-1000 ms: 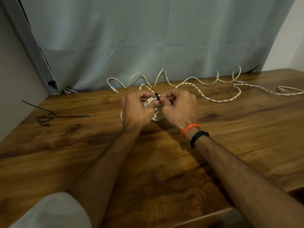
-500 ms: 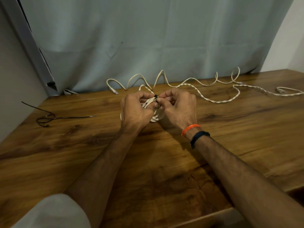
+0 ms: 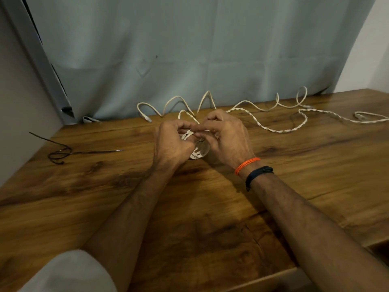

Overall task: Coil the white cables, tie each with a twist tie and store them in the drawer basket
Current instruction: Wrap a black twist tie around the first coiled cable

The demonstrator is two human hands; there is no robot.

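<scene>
White cable coil (image 3: 199, 151) sits at the centre of the table (image 3: 210, 207), clamped between both hands, with only its lower loops showing between them. The left hand (image 3: 171, 143) curls its fingers (image 3: 185, 125) round the bundle from the nine o'clock side, while the right hand (image 3: 226, 140) pinches at the top of the coil, where a dark bit of twist tie (image 3: 200, 140) peeks out. Judging by this, the tie is being twisted shut. To do it well, the left hand should hold the loops squeezed flat so none spring free, and the right should turn the tie ends snugly against the bundle rather than out at their tips. Two loose white cables (image 3: 280, 127) lie uncoiled at twelve to two o'clock near the curtain (image 3: 189, 49), and a spare dark tie (image 3: 61, 153) waits at nine o'clock. No drawer basket is in view.
</scene>
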